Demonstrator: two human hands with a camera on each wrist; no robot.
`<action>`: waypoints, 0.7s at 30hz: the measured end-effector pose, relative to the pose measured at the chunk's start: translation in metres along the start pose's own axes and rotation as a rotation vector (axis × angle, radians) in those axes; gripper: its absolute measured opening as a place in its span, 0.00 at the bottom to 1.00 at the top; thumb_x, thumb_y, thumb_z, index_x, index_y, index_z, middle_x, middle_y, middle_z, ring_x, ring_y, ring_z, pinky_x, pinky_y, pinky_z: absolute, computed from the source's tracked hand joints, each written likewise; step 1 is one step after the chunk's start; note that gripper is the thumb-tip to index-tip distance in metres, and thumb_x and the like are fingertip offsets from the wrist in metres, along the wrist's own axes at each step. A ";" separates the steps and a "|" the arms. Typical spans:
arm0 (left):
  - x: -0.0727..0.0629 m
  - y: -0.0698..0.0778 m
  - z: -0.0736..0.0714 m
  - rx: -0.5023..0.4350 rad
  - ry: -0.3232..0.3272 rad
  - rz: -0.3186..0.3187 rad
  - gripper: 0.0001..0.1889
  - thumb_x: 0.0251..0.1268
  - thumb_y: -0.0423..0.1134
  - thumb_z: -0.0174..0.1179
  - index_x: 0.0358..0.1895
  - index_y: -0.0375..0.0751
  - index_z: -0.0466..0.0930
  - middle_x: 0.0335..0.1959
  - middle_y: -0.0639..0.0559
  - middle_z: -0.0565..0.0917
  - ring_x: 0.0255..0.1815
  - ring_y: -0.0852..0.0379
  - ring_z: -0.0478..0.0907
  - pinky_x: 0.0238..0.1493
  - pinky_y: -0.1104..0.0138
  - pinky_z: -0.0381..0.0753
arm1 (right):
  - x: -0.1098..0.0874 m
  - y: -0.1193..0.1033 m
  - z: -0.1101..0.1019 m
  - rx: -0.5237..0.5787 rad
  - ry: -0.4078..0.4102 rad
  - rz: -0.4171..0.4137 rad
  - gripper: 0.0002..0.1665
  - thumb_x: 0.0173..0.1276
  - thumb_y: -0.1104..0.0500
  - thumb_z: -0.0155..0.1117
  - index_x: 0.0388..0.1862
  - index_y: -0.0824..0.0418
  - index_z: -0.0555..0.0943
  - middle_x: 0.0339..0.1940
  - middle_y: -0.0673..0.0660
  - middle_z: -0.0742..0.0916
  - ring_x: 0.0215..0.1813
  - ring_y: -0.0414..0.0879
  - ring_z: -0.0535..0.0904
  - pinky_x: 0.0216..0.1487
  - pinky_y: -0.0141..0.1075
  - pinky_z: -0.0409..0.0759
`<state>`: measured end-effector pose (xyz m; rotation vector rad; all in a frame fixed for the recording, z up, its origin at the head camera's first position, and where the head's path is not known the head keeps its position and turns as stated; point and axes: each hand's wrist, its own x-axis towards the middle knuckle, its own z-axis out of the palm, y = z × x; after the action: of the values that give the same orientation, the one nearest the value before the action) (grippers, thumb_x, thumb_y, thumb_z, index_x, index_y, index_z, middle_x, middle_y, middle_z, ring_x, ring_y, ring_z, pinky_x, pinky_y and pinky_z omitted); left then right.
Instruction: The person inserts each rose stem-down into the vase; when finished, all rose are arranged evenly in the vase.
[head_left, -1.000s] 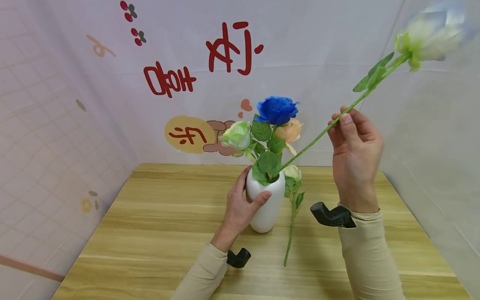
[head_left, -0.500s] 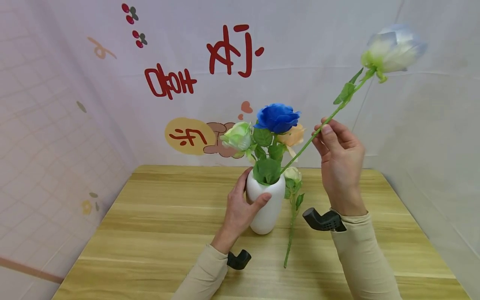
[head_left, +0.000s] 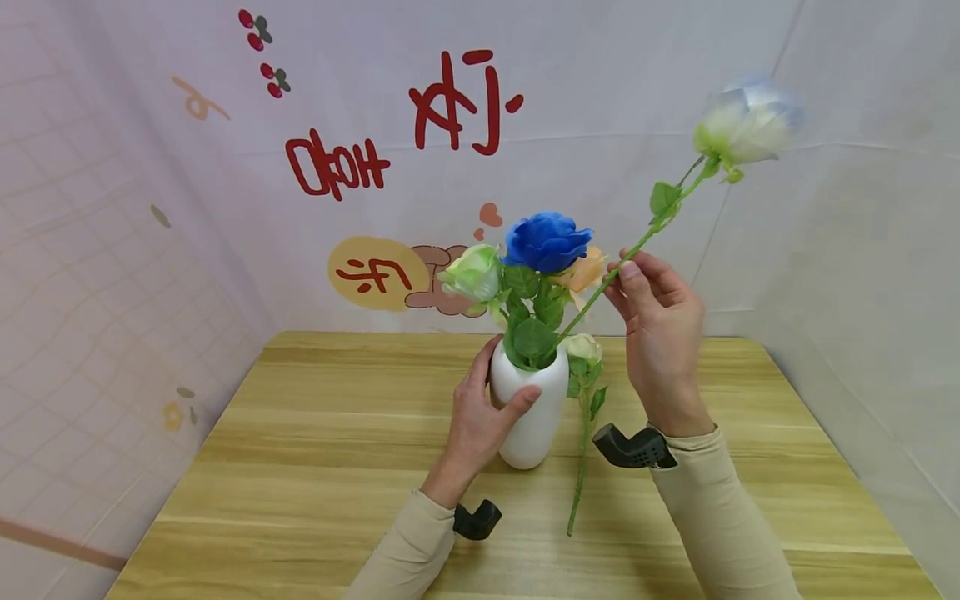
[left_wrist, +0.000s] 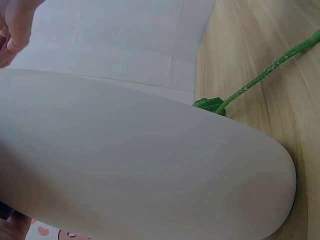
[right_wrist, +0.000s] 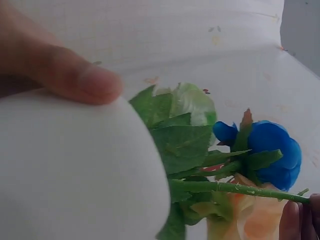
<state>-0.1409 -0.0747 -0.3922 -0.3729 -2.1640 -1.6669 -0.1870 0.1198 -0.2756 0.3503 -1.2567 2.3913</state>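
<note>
A white vase (head_left: 531, 417) stands upright on the wooden table, and my left hand (head_left: 480, 417) grips its upper left side, thumb across the front. Inside it are a blue rose (head_left: 549, 242), a pale green rose (head_left: 474, 273) and a peach rose (head_left: 585, 271). My right hand (head_left: 660, 325) pinches the stem of a white rose with bluish petal tips (head_left: 750, 121) between thumb and fingers. This rose leans to the upper right, its lower stem (right_wrist: 235, 188) running into the vase mouth. Its bottom end is hidden in the vase.
A cream rose (head_left: 583, 350) lies on the table (head_left: 337, 433) just right of the vase, its stem pointing toward the near edge. Behind the table hangs a pale printed backdrop (head_left: 615, 167); a pale wall (head_left: 862, 333) stands at the right.
My right hand has moved left and down toward the vase, and the white rose's head has come left and lower with it. The left hand still holds the vase in place.
</note>
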 end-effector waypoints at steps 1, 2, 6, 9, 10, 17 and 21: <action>0.000 0.000 0.000 -0.001 0.000 0.001 0.53 0.59 0.77 0.62 0.77 0.42 0.66 0.65 0.45 0.79 0.62 0.49 0.80 0.57 0.46 0.82 | -0.002 0.002 0.000 -0.020 -0.005 0.015 0.10 0.71 0.67 0.70 0.48 0.70 0.85 0.44 0.61 0.88 0.43 0.49 0.86 0.49 0.36 0.86; 0.000 0.000 0.000 -0.001 0.001 0.001 0.53 0.58 0.77 0.62 0.77 0.42 0.66 0.65 0.45 0.79 0.62 0.49 0.80 0.58 0.46 0.82 | -0.004 0.004 0.000 -0.040 -0.013 0.031 0.08 0.71 0.67 0.69 0.47 0.69 0.85 0.43 0.60 0.88 0.42 0.48 0.86 0.49 0.36 0.86; -0.001 0.000 -0.001 -0.002 0.003 -0.001 0.53 0.58 0.77 0.62 0.77 0.42 0.65 0.66 0.45 0.79 0.63 0.49 0.80 0.59 0.46 0.81 | -0.012 0.011 -0.004 -0.135 -0.070 0.100 0.09 0.73 0.66 0.68 0.49 0.68 0.84 0.42 0.57 0.89 0.43 0.47 0.87 0.51 0.36 0.86; -0.001 0.001 -0.001 0.001 0.004 -0.012 0.54 0.58 0.77 0.61 0.78 0.41 0.65 0.67 0.44 0.79 0.64 0.48 0.79 0.61 0.46 0.79 | -0.017 0.015 -0.009 -0.242 -0.132 0.145 0.12 0.73 0.62 0.69 0.51 0.68 0.84 0.43 0.56 0.89 0.44 0.47 0.87 0.53 0.37 0.85; -0.001 0.001 -0.001 0.003 0.003 -0.017 0.54 0.58 0.77 0.61 0.78 0.40 0.64 0.67 0.44 0.78 0.65 0.48 0.78 0.62 0.46 0.79 | -0.019 0.016 -0.011 -0.285 -0.151 0.155 0.13 0.74 0.61 0.69 0.52 0.68 0.84 0.43 0.56 0.89 0.44 0.47 0.87 0.54 0.38 0.85; 0.000 0.002 0.000 -0.004 -0.009 -0.022 0.54 0.59 0.77 0.62 0.78 0.40 0.64 0.68 0.44 0.78 0.65 0.48 0.78 0.63 0.45 0.78 | -0.034 0.026 -0.020 -0.586 -0.171 0.206 0.18 0.73 0.53 0.72 0.52 0.66 0.85 0.42 0.51 0.89 0.48 0.48 0.83 0.52 0.34 0.82; 0.000 0.001 0.001 0.008 0.002 -0.015 0.55 0.58 0.78 0.61 0.78 0.39 0.64 0.67 0.44 0.78 0.64 0.48 0.79 0.62 0.46 0.79 | -0.041 0.033 -0.023 -0.654 -0.210 0.236 0.18 0.73 0.53 0.71 0.50 0.66 0.86 0.47 0.52 0.88 0.51 0.48 0.81 0.51 0.34 0.80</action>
<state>-0.1408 -0.0734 -0.3915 -0.3532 -2.1765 -1.6653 -0.1674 0.1124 -0.3290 0.2603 -2.1791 1.9927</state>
